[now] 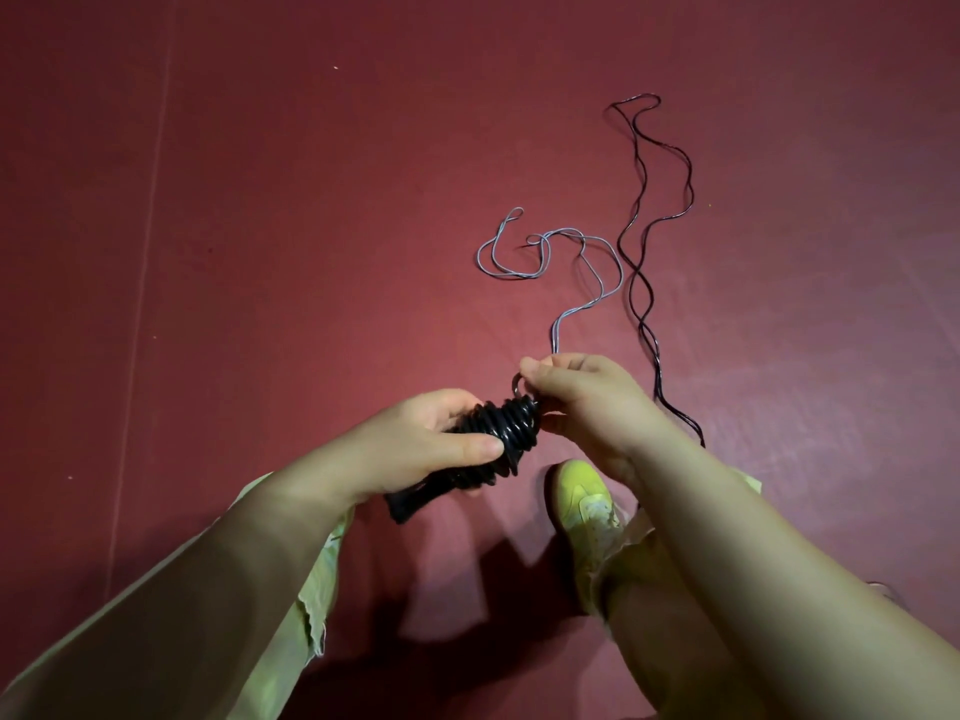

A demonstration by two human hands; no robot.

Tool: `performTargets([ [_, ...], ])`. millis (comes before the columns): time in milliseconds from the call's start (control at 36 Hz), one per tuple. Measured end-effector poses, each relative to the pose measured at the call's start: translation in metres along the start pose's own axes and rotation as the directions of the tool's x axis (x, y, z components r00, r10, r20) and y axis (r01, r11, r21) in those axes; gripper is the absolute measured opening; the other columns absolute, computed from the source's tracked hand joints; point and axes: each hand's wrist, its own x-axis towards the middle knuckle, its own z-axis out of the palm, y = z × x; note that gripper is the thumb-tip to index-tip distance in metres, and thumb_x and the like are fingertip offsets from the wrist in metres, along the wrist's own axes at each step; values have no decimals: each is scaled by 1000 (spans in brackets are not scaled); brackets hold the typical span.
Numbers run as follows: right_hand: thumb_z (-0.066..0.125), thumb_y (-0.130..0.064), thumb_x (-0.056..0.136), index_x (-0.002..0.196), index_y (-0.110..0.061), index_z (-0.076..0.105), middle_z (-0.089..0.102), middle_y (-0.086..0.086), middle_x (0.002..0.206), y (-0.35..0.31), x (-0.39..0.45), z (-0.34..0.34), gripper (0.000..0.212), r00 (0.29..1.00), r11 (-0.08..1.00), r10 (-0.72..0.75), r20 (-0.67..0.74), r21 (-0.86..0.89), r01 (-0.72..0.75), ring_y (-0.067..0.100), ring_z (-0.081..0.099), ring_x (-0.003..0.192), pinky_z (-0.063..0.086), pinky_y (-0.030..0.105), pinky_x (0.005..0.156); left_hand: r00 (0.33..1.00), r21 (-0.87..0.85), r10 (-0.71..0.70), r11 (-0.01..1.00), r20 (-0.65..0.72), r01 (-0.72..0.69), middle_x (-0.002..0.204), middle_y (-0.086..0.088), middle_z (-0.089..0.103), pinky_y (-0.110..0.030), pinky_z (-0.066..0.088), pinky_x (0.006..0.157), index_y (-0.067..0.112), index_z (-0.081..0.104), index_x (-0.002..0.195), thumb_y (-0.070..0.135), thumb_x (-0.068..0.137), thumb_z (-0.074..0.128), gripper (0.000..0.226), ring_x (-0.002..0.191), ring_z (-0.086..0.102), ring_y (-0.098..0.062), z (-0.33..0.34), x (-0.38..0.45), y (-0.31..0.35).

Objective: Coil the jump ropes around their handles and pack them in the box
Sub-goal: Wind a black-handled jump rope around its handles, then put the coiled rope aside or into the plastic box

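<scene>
The left hand [415, 449] is wrapped round a black jump rope bundle [488, 444], thumb pressed on the coils, and the bundle's long axis runs from the handle end [405, 506] at near left up toward the far right, where the right hand [576, 397] pinches the last small loop of cord [519, 384] at the tip of the coil. That loop sits just beyond the coil's narrow end, so the right hand is the nearer one for finishing; tucking it looks like the step in hand, as a judgement. Three ropes can be counted: the coiled black one held above the red floor [260, 252], a loose grey rope [545, 252] lying beyond the hands, and a loose dark rope [644, 252] stretching far to the right of it. Both loose ropes lie uncoiled. One yellow shoe [582, 491] shows beneath the right wrist. No box is in view.
</scene>
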Motion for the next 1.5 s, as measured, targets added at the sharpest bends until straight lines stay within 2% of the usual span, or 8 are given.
performTargets([
  [167, 51, -19, 98, 63, -13, 46, 41, 0, 58, -6, 0, 6, 36, 980, 970, -138, -144, 180, 163, 15, 37, 59, 37, 30, 66, 999, -46, 39, 998, -25, -40, 78, -11, 67, -28, 49, 55, 6, 56, 103, 29, 74, 58, 37, 58, 64, -20, 1, -3, 11],
  [472, 56, -45, 92, 87, -12, 65, 54, 2, 79, -18, -28, -31, 35, 983, 969, -124, -135, -231, 90, 15, 49, 76, 42, 33, 76, 995, -32, 26, 999, -99, -29, 73, -11, 66, -22, 47, 47, 7, 58, 95, 21, 85, 66, 20, 58, 62, -20, 26, 17, 16],
  [667, 51, -39, 96, 103, -1, 64, 58, 4, 90, -27, -72, -56, 40, 953, 980, -158, -258, -156, 120, 14, 52, 80, 43, 34, 77, 962, -155, 79, 980, -260, -122, 85, -4, 73, -38, 48, 89, 14, 71, 88, 32, 73, 71, 23, 83, 67, -20, 59, 30, 29],
  [861, 48, -44, 97, 100, -25, 65, 69, -10, 95, -6, -130, -99, 26, 944, 985, -174, -281, -56, 164, 3, 65, 86, 48, 34, 82, 952, -34, 149, 986, -269, -164, 101, -12, 73, -41, 48, 92, 13, 73, 96, 42, 77, 67, 36, 100, 68, -29, 148, 46, 58],
  [972, 44, -34, 102, 102, -22, 62, 74, -9, 88, 16, -157, -137, 22, 890, 956, -192, -413, 126, 265, 8, 70, 82, 54, 24, 72, 963, 96, 176, 983, -203, -159, 91, 9, 72, -20, 46, 81, 21, 70, 94, 36, 96, 52, 24, 88, 65, -7, 215, 57, 67],
  [1139, 35, -30, 105, 93, -21, 59, 72, -13, 71, 76, -187, -199, 29, 786, 929, -87, -612, 234, 286, 6, 69, 69, 51, 25, 63, 996, 321, -66, 943, -60, 82, 123, 2, 54, -37, 27, 113, 20, 62, 118, 86, 74, 34, 84, 126, 43, -16, 310, 98, 48],
  [1333, 54, -28, 97, 101, -15, 57, 61, -4, 79, 188, -217, -263, 14, 643, 908, 169, -747, 372, 193, 7, 57, 66, 43, 28, 64, 966, 611, -226, 785, 126, 104, 144, -9, 48, -39, 24, 115, 19, 50, 136, 49, 102, 19, 55, 136, 39, -23, 413, 125, -9],
  [1500, 57, -27, 96, 95, -10, 59, 62, -1, 74, 278, -226, -305, 17, 502, 844, 416, -759, 528, 99, 7, 59, 59, 47, 27, 60, 878, 640, -442, 732, 184, 235, 135, 7, 57, -45, 32, 111, 53, 55, 121, 103, 48, 28, 93, 130, 46, -19, 433, 185, -132],
])
